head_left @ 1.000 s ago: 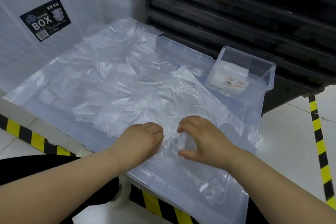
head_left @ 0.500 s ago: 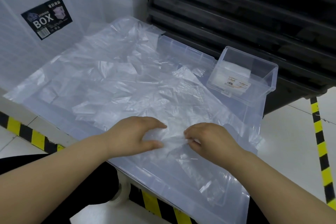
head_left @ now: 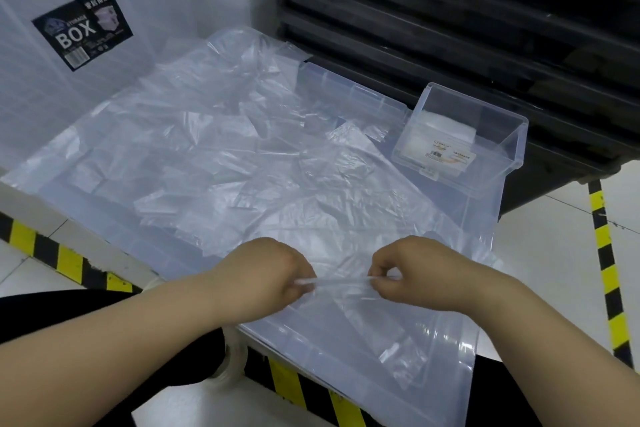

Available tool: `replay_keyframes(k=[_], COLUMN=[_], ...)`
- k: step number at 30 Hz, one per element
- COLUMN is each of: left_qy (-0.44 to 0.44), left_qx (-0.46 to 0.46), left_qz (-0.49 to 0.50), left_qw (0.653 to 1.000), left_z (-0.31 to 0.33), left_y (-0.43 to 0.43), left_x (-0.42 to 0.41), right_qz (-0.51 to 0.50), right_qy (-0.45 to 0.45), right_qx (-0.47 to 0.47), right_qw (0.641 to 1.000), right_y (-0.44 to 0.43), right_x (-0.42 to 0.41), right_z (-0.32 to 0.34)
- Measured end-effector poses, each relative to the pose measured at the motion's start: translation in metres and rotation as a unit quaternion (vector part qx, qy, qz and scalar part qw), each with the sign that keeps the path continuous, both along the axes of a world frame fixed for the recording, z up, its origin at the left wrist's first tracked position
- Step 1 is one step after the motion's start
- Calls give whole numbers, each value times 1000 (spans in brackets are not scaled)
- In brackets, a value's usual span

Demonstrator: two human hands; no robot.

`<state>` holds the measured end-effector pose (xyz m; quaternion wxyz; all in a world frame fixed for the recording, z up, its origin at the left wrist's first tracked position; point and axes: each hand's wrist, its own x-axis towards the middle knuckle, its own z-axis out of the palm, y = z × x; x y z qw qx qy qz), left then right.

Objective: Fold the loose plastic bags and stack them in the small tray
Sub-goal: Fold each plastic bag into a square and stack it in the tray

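Observation:
Several loose clear plastic bags (head_left: 194, 149) lie spread over a translucent storage-box lid (head_left: 446, 392). One clear plastic bag (head_left: 341, 282) is stretched between my hands near the lid's front. My left hand (head_left: 266, 277) pinches its left edge and my right hand (head_left: 412, 274) pinches its right edge. The small clear tray (head_left: 502, 163) stands at the back right of the lid and holds a white folded stack of bags with a label.
A big translucent storage box with a black "BOX" label (head_left: 83, 28) stands at the back left. A black slatted crate (head_left: 467, 28) rises behind the tray. Yellow-black hazard tape (head_left: 606, 270) marks the floor on the right and at the front left.
Both hands went from lying flat on the plastic to pinching a bag's edge. They have drawn it taut between them and pulled it towards me.

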<state>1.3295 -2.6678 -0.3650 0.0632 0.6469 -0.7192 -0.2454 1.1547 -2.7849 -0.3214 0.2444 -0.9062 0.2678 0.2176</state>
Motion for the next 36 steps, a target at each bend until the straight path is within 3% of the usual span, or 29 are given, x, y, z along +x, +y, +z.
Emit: replay_keyframes(k=[5,9,14,16,19,21,25,32,36], left_qy=[57,54,-21,-81,-84,-76,-120,-178,-176], left_qx=[126,170,219,180,-81,-231,-207,-52,-78], left_qz=[83,132,194,234,291,202,22,4,39], left_qw=[987,975,956,952,950,949,971,983,981], left_z=[15,19,30,37,34,23,-20,-44,-39], left_y=[-8,-6,-5,-5,-9,-11,-6,-8,-8], left_x=[30,56,80,82,64,36,-19,-23,-25], right_qz=[-65,-136,-221,-235,-242,-235,-214,-221,-180], right_qy=[2,-37,-36,-32,-31,-16,10,18,16], right_qx=[66,106,111,92,65,47,18,-50,-250], right_qw=[996,984,968,967,968,971,977,974,951], right_y=[-13,-24,-31,-30,-29,-29,-29,-22,-15], right_x=[-4,-5,-6,-5,-2,1,4,4,-1], right_z=[1,0,-6,-12,-17,-18,-18,-19,-22])
